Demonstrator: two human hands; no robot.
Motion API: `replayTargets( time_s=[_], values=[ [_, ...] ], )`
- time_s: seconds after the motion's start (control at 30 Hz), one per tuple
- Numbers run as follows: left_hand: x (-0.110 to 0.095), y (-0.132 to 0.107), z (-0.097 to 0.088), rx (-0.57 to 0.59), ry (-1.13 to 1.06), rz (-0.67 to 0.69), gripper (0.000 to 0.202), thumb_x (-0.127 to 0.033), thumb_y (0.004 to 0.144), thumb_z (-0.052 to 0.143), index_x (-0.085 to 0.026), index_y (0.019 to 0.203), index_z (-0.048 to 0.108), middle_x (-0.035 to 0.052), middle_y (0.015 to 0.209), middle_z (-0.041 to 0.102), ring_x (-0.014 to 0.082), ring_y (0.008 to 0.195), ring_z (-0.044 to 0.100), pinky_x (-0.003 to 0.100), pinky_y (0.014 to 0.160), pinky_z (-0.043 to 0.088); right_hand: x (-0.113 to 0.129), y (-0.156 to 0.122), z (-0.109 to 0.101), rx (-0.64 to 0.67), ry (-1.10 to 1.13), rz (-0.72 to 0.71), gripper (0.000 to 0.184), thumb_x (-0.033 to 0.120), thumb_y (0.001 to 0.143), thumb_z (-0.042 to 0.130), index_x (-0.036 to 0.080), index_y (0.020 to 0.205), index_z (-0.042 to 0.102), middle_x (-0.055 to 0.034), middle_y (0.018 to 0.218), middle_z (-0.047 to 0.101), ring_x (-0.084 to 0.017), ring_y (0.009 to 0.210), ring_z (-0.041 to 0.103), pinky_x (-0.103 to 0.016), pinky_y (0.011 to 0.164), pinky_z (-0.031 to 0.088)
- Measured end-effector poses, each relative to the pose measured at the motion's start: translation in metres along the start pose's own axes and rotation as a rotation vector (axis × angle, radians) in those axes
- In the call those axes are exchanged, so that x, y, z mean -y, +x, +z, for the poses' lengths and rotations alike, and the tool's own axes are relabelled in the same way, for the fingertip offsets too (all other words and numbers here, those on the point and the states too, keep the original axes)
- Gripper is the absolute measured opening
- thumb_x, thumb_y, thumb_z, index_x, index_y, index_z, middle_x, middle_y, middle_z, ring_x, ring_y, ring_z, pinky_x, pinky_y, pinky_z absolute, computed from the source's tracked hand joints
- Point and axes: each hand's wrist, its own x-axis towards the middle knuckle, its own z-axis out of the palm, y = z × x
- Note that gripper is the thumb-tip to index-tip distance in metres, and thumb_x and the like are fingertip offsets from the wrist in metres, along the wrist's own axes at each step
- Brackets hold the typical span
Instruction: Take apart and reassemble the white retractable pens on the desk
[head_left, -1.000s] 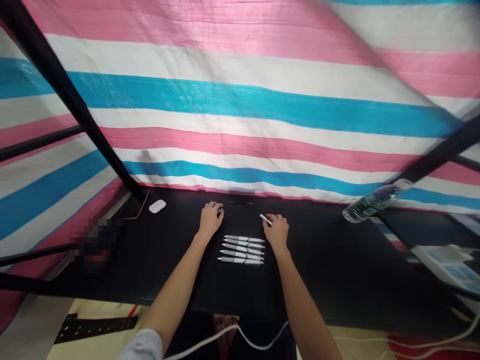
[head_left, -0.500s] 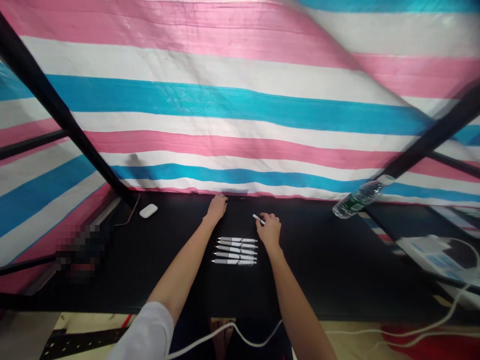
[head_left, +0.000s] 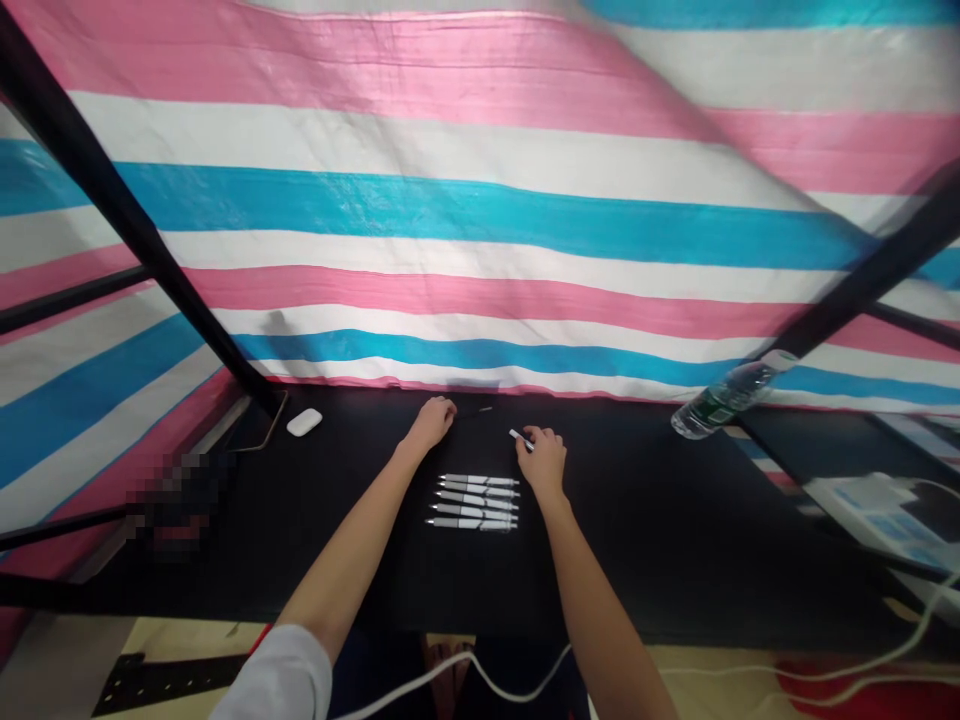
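White retractable pens [head_left: 472,502], five in all, lying side by side on a black table [head_left: 645,560], tips toward the left, just below and between the two hands. Right-hand grip [head_left: 541,462]: fingers curled closed around a sixth white pen [head_left: 520,439], only one end showing past the fingertips, angled up and to the left, the hand just above the row. Left-hand grip [head_left: 431,423]: palm down near the far table edge, fingers loosely curled, any hold on something beneath them impossible to tell. Thin dark pen-like item [head_left: 476,410], flat on the table, just beside the left fingertips. Farther left, white oval case [head_left: 304,422] near a tan cable [head_left: 262,425]. Farther right, clear plastic water bottle with green label [head_left: 724,408], tilted at the table's far corner. Behind, pink, white and blue striped tarpaulin [head_left: 480,220] on black poles [head_left: 127,200]. Below, white cable [head_left: 480,672] past the table's front edge.
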Motion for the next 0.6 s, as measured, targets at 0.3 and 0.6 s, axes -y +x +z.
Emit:
replayTargets(
  time_s=[0.3,0.6],
  values=[
    [-0.021,-0.044,-0.022,-0.062,-0.532,-0.12,0.016,-0.026,0.079,0.058,-0.016,0.085,0.069,0.0053,0.083,0.071,0.0179,0.078,0.066,0.029,0.077,0.05,0.014,0.006,-0.015,-0.166,0.456,-0.057,0.026,0.032,0.082,0.05,0.016,0.092,0.068,-0.0097,0.091,0.063,-0.023,0.089,0.054,-0.037,0.081,0.042],
    [-0.041,-0.061,-0.022,0.021,-0.637,-0.076,0.018,-0.028,0.079,0.059,-0.016,0.087,0.07,0.0051,0.083,0.069,0.0155,0.073,0.063,0.026,0.07,0.049,0.031,-0.001,-0.017,0.282,1.153,0.069,0.027,0.044,0.072,0.07,0.019,0.082,0.069,-0.0032,0.07,0.067,-0.015,0.064,0.059,-0.029,0.06,0.046]
  ],
)
